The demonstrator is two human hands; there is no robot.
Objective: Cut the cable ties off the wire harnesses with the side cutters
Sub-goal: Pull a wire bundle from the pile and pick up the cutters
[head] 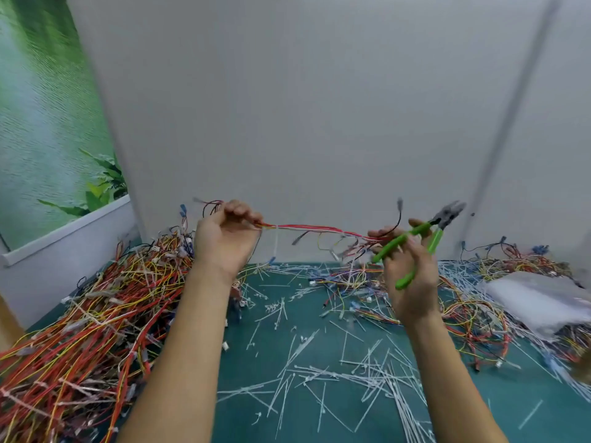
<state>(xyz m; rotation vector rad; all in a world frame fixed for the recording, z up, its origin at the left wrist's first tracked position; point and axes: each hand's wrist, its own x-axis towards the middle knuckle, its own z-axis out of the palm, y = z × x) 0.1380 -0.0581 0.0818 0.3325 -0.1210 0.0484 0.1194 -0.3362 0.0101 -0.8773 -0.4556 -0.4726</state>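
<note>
Stretching a wire harness between fists: left hand clenched, right hand also gripping side cutters.

Nothing to read here: no text, label, brand or number shows on the cutters, the wires, the surface or the far wall.
</note>
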